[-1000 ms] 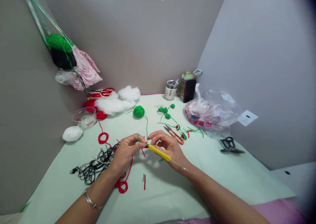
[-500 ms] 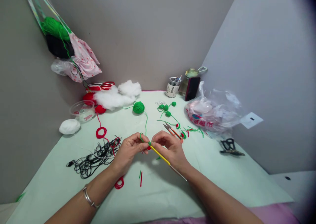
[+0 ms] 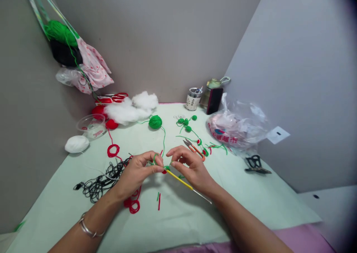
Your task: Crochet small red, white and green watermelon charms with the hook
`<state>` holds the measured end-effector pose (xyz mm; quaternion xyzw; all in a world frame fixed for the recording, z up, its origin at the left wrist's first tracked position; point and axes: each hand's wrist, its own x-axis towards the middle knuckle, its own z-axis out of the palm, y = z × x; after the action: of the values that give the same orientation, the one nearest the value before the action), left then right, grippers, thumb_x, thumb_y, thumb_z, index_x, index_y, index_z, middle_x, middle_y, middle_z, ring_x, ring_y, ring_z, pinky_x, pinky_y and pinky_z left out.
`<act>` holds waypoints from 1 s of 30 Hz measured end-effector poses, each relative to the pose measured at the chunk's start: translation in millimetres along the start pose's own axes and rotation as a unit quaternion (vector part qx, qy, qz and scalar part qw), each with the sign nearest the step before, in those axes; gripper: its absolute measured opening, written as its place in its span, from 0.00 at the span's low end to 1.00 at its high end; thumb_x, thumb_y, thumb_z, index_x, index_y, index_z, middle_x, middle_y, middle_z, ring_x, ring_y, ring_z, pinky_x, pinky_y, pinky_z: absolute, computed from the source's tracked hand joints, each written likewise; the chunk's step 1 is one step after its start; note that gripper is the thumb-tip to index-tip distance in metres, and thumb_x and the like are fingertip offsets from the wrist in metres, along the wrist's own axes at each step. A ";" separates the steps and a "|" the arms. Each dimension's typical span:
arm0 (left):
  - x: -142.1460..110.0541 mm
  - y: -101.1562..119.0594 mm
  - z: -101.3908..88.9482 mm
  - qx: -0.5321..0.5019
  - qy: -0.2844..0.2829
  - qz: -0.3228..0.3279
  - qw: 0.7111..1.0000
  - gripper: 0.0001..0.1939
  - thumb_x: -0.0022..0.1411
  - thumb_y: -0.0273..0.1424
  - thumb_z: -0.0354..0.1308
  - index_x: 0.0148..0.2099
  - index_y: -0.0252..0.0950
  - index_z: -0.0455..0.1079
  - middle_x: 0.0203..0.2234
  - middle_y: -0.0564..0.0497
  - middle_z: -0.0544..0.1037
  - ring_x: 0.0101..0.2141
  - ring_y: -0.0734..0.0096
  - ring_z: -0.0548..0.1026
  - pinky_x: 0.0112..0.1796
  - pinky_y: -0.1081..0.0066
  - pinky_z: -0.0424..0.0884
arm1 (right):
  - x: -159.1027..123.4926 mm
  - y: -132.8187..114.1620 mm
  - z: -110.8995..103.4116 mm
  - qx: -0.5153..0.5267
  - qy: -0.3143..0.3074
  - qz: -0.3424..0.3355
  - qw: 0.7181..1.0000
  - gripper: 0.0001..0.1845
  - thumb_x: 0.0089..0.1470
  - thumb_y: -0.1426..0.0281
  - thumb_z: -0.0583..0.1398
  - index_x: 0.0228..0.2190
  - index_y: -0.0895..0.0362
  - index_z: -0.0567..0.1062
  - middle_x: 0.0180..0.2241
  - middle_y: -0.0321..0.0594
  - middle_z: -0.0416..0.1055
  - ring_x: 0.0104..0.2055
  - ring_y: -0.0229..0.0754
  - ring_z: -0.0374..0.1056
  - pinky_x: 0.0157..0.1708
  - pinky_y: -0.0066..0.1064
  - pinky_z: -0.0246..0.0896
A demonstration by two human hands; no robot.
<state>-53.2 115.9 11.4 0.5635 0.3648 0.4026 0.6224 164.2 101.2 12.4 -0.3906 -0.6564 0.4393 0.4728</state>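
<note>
My left hand (image 3: 141, 171) is closed in a pinch on a small green and red crochet piece (image 3: 164, 171), with green yarn looped over its fingers. A yellow-handled crochet hook (image 3: 180, 180) sits at the piece and slants down to the right, its bare metal end under my right wrist. Just right of the piece, my right hand (image 3: 188, 165) has thumb and fingers drawn together on what looks like a thin green strand; its handle-side fingers are off the hook. The strand behind my hands leads up to a green yarn ball (image 3: 155, 122).
Orange-handled thread snips (image 3: 194, 150) lie beyond my right hand, near small green and red crochet pieces (image 3: 199, 141). Tangled black cord (image 3: 103, 182) and coiled red yarn (image 3: 134, 206) lie at left. White stuffing (image 3: 125, 109), a pen tin (image 3: 193, 99) and a plastic bag (image 3: 237, 126) stand farther back.
My hands have drawn slightly apart, the left shifting left with the crochet piece. My right fingers have lifted away from the hook. The view has shifted a little.
</note>
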 end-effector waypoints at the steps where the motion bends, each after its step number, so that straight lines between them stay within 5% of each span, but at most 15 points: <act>1: -0.2 -0.1 0.5 0.001 -0.005 -0.007 1.000 0.06 0.59 0.30 0.71 0.31 0.39 0.78 0.30 0.53 0.79 0.36 0.66 0.75 0.44 0.68 0.67 | -0.7 -0.7 0.3 0.030 -0.018 0.022 0.999 0.11 0.62 0.62 0.66 0.32 0.54 0.75 0.37 0.40 0.75 0.37 0.40 0.69 0.35 0.32 0.63; 4: 0.5 -1.4 3.4 -0.017 -0.002 -0.029 0.999 0.06 0.58 0.31 0.72 0.31 0.39 0.78 0.29 0.52 0.81 0.35 0.66 0.76 0.43 0.68 0.69 | -1.2 0.0 1.7 0.129 -0.070 0.106 0.983 0.16 0.62 0.56 0.67 0.34 0.54 0.73 0.28 0.33 0.70 0.28 0.36 0.64 0.30 0.29 0.61; 8: 3.2 -5.8 7.2 -0.066 0.011 -0.065 0.996 0.08 0.55 0.32 0.73 0.30 0.38 0.77 0.28 0.53 0.80 0.33 0.67 0.76 0.39 0.69 0.70 | 1.9 3.0 3.3 0.178 -0.087 0.163 0.967 0.19 0.58 0.53 0.69 0.38 0.54 0.74 0.29 0.32 0.70 0.29 0.35 0.64 0.31 0.29 0.60; 15: 8.2 -14.4 7.7 -0.119 0.026 -0.133 0.984 0.13 0.52 0.35 0.76 0.30 0.37 0.76 0.29 0.53 0.78 0.31 0.69 0.74 0.35 0.72 0.69 | 7.8 8.5 1.5 0.013 -0.049 0.089 0.995 0.15 0.64 0.59 0.64 0.30 0.55 0.78 0.28 0.35 0.71 0.30 0.38 0.64 0.33 0.31 0.59; 23: 9.3 -26.0 6.7 -0.129 0.055 -0.150 0.979 0.12 0.52 0.34 0.76 0.26 0.38 0.75 0.28 0.52 0.77 0.31 0.68 0.73 0.35 0.71 0.70 | 15.9 23.8 2.5 -0.028 0.008 0.104 0.994 0.16 0.67 0.59 0.61 0.30 0.54 0.73 0.28 0.34 0.69 0.28 0.37 0.62 0.31 0.29 0.59; 27: 8.7 -33.9 5.3 -0.159 0.059 -0.162 0.972 0.11 0.53 0.33 0.76 0.27 0.40 0.76 0.27 0.53 0.77 0.31 0.67 0.74 0.37 0.70 0.71 | 24.2 33.1 -19.2 -0.166 -0.003 0.069 0.984 0.18 0.72 0.57 0.56 0.32 0.54 0.74 0.29 0.37 0.72 0.29 0.39 0.66 0.31 0.30 0.61; 30: 9.5 -36.3 3.8 -0.181 0.066 -0.183 0.964 0.11 0.53 0.31 0.75 0.26 0.40 0.76 0.26 0.53 0.76 0.31 0.67 0.75 0.37 0.69 0.72 | 26.1 42.5 -46.1 -0.414 0.055 0.036 0.908 0.18 0.72 0.56 0.55 0.38 0.55 0.76 0.36 0.45 0.75 0.36 0.45 0.71 0.36 0.34 0.63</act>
<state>-42.5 121.6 -24.4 0.3378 0.4226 0.3775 0.7516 206.4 148.0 -12.9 -0.5979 -0.7381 0.1226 0.2876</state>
